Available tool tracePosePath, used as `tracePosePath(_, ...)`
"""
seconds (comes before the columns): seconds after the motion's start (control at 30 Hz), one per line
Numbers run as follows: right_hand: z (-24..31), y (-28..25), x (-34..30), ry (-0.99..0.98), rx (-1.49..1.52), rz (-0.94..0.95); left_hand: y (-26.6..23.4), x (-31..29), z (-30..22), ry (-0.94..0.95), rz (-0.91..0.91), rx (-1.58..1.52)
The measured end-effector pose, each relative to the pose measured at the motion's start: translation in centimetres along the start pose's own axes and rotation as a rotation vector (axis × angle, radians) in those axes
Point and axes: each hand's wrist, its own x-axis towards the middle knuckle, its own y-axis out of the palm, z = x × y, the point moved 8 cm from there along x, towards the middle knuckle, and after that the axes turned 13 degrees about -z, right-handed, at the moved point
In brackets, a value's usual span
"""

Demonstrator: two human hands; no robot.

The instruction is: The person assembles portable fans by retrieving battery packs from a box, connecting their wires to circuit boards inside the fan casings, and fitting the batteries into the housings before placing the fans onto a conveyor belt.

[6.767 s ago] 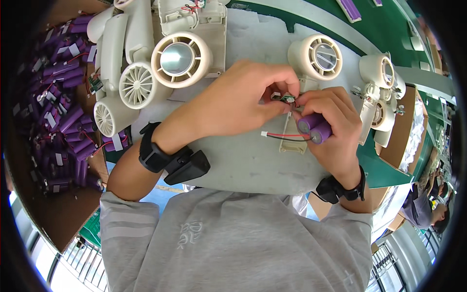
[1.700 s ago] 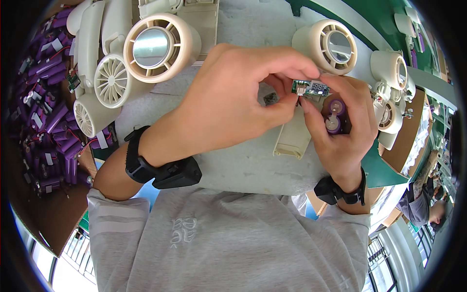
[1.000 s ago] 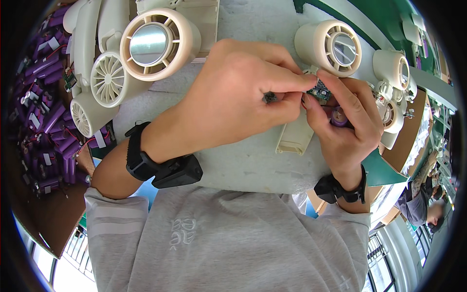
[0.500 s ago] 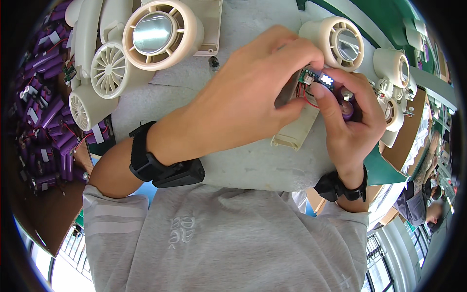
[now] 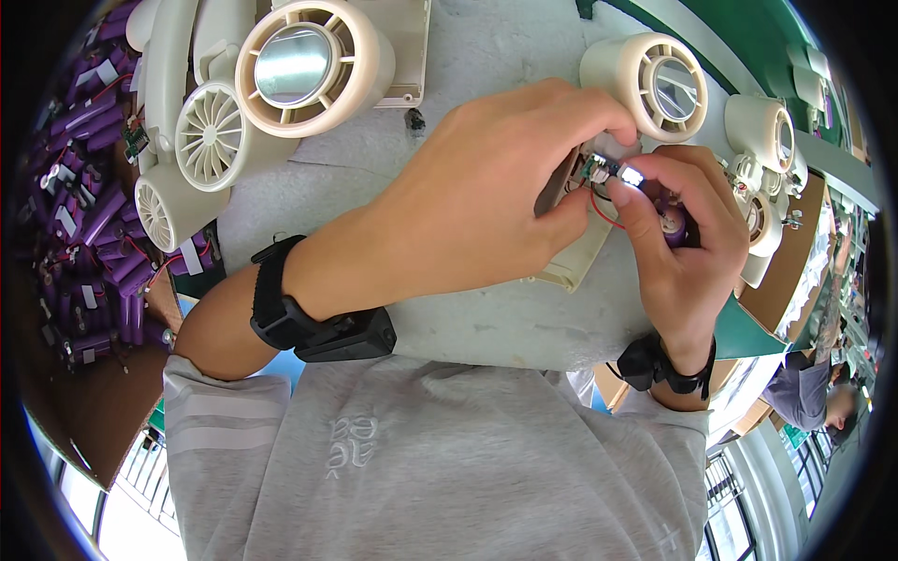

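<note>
My right hand (image 5: 694, 245) pinches a small circuit board (image 5: 629, 175) between thumb and index finger; its white display glows. A purple battery (image 5: 673, 224) sits under the curled fingers of that hand. A red wire (image 5: 608, 218) loops from the board's end. My left hand (image 5: 514, 187) is curled around the open handle shell of a beige handheld fan (image 5: 572, 266), thumb on the near side and fingers on the far side. The fan's round head (image 5: 645, 86), with a mirror-like disc in its middle, lies just beyond. The left fingertips are partly hidden.
Several beige fans lie around, one with a large head (image 5: 367, 75) at the upper left. A cardboard box (image 5: 79, 397) at the left holds many purple batteries with wires. More fan parts (image 5: 760, 131) stand at the right by another box (image 5: 795, 252). A person (image 5: 797, 393) is far right.
My right hand has moved slightly right and down, bringing the lit board and battery a little away from the shell. My left hand has shifted slightly down, its fingers spreading a bit.
</note>
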Motion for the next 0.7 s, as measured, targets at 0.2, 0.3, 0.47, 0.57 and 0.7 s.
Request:
tracePosePath(0.2,0.2,0.4,0.0,-0.094,-0.017,-0.009,0.2,0.4,0.4,0.008,-0.027,0.006)
tracePosePath(0.3,0.4,0.4,-0.1,-0.116,-0.057,-0.033,0.3,0.5,0.8,-0.003,-0.044,0.011)
tracePosePath(0.47,0.3,0.4,0.2,-0.109,-0.064,-0.088,0.4,0.8,1.0,-0.004,-0.052,0.022)
tracePosePath(0.57,0.4,0.4,0.1,-0.116,-0.083,-0.091,0.4,0.7,1.3,-0.04,-0.067,-0.049)
tracePosePath(0.7,0.6,0.5,0.0,-0.154,-0.101,-0.104,0.4,0.7,1.4,-0.054,-0.057,-0.054)
